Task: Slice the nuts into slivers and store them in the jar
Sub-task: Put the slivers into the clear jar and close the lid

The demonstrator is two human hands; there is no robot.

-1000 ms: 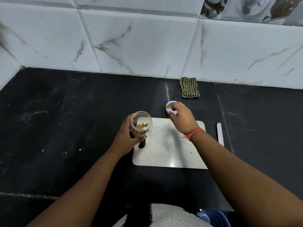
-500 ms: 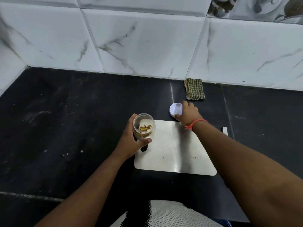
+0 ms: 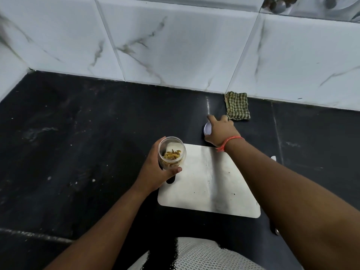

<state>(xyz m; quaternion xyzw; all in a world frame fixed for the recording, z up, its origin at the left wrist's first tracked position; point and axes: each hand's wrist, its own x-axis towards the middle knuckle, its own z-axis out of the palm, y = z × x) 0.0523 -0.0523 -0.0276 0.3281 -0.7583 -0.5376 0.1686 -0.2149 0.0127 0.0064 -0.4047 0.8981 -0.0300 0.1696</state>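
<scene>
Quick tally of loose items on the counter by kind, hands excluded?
Jar: 1
Lid: 1
Cutting board: 1
Checked cloth: 1
Knife, mostly hidden by the arm: 1
Total: 5

We are holding our left hand (image 3: pixel 155 170) low and near the middle, fingers curling round the open jar (image 3: pixel 171 152) from its left side and the thumb pressing across its near side. The left forearm is running down to the lower left. We are reaching our right hand (image 3: pixel 221 130) farther forward, palm down, fingers spreading over the white lid (image 3: pixel 207 129). An orange thread is circling the right wrist, and the right forearm is stretching back to the lower right.
</scene>
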